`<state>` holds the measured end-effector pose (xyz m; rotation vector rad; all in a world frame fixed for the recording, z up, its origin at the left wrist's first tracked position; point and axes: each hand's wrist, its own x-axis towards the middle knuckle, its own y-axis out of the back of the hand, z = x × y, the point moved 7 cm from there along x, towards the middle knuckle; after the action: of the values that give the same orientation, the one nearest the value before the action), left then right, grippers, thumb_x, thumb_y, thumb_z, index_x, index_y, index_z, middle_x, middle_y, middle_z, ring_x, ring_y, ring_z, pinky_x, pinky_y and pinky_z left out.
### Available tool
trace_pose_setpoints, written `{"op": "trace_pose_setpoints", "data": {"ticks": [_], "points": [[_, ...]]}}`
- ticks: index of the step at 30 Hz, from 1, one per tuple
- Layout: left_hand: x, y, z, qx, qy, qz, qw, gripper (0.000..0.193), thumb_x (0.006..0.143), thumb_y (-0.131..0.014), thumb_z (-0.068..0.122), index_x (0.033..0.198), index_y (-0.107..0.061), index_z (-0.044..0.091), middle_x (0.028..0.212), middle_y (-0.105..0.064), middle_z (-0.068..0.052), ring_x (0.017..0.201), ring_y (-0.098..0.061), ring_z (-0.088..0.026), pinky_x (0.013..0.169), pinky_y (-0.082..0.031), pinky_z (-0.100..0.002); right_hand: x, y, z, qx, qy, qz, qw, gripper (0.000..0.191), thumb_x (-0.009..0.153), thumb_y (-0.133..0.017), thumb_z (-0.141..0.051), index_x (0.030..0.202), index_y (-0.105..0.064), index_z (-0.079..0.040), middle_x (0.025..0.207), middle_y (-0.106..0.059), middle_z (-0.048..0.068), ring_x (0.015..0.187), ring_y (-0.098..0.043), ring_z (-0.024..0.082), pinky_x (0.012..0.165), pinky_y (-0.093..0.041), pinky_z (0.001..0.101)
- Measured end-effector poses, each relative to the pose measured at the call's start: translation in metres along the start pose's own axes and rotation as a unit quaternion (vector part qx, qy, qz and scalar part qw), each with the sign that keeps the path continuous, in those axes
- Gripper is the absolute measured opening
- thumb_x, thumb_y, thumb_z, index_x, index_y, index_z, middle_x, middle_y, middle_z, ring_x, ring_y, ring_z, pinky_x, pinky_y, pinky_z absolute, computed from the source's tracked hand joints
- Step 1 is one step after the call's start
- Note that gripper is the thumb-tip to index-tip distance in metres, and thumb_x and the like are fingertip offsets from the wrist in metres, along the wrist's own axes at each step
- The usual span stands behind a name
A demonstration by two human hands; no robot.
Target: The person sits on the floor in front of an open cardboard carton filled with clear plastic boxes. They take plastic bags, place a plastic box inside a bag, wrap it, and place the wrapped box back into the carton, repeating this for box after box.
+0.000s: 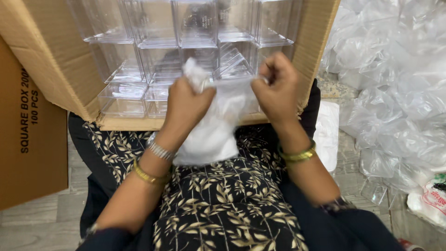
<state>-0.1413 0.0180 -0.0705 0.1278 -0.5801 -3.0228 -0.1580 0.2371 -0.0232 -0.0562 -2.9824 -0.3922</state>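
Over the lap, at frame centre, the left hand (186,104) and right hand (277,88) each pinch a top edge of a cloudy plastic bag (213,135), stretching it between them. At twelve o'clock sits a cardboard box (51,60) of clear plastic containers (158,56); at three o'clock, a heap of plastic bags (399,83).

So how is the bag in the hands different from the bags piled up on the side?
The white bag is milky, so you can't see through it; the pile of bags is clear and shiny. The white bag is pulled tight between the left hand and right hand; the pile of bags lies loose and crumpled, touched by nobody. The white bag is one alone; the pile is many. Both look like thin, crinkly plastic.
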Motion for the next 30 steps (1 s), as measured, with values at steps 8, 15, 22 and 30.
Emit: {"op": "trace_pose_setpoints", "data": {"ticks": [8, 15, 22, 30], "points": [[0.045, -0.026, -0.001, 0.254, -0.032, -0.027, 0.966, 0.024, 0.079, -0.069, 0.018, 0.079, -0.072, -0.005, 0.082, -0.066, -0.033, 0.082, -0.067, -0.048, 0.077, -0.054, -0.052, 0.026, -0.029, 0.046, -0.284, 0.142, 0.007, 0.948, 0.032, 0.096, -0.074, -0.007, 0.128, -0.075, -0.009, 0.091, -0.066, 0.005, 0.084, -0.054, 0.004, 0.075, -0.045, 0.0255], [0.023, -0.021, -0.002, -0.255, 0.005, 0.091, 0.963, 0.025, 0.09, -0.079, 0.016, 0.096, -0.067, -0.005, 0.075, -0.067, -0.008, 0.064, -0.061, -0.015, 0.058, -0.048, -0.031, 0.008, 0.003, 0.054, 0.144, 0.026, 0.063, 0.987, 0.018, 0.105, -0.064, -0.009, 0.119, -0.073, 0.0, 0.095, -0.069, -0.004, 0.08, -0.054, 0.003, 0.072, -0.044, 0.0188], [0.004, -0.029, -0.001, -0.418, 0.104, -0.036, 0.902, 0.025, 0.087, -0.074, 0.012, 0.109, -0.072, 0.0, 0.07, -0.065, -0.002, 0.052, -0.057, -0.011, 0.041, -0.043, -0.027, -0.012, 0.007, 0.039, 0.176, 0.031, 0.116, 0.977, 0.018, 0.106, -0.065, -0.012, 0.115, -0.071, 0.003, 0.097, -0.07, 0.002, 0.084, -0.06, 0.008, 0.077, -0.05, 0.0229], [-0.009, -0.013, 0.019, -0.436, 0.037, -0.051, 0.898, 0.022, 0.09, -0.067, 0.01, 0.103, -0.072, -0.007, 0.091, -0.074, -0.007, 0.079, -0.069, -0.013, 0.069, -0.056, -0.028, -0.021, -0.023, -0.005, 0.358, 0.002, -0.122, 0.926, 0.049, 0.107, -0.032, -0.027, 0.141, -0.054, 0.002, 0.134, -0.063, 0.017, 0.124, -0.063, 0.025, 0.109, -0.05, 0.039]]}}
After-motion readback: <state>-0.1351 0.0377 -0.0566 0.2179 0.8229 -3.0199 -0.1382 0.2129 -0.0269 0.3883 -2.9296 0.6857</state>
